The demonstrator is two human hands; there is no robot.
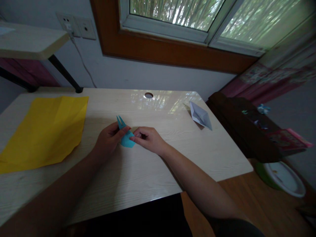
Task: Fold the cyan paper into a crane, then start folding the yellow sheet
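Note:
A small folded piece of blue paper [125, 136] with two thin points sticking up rests on the light wooden desk [153, 164] near its middle. My left hand [108, 138] pinches its left side, thumb and fingers closed on the paper. My right hand [148, 139] pinches its lower right corner. The two hands almost touch, and part of the paper is hidden under the fingers.
A large creased yellow sheet [44, 131] lies on the desk's left part. A white folded paper shape [200, 115] sits at the right rear, near a round cable hole [148, 95]. A dark chest [247, 128] and a green-rimmed bowl [283, 177] stand right of the desk.

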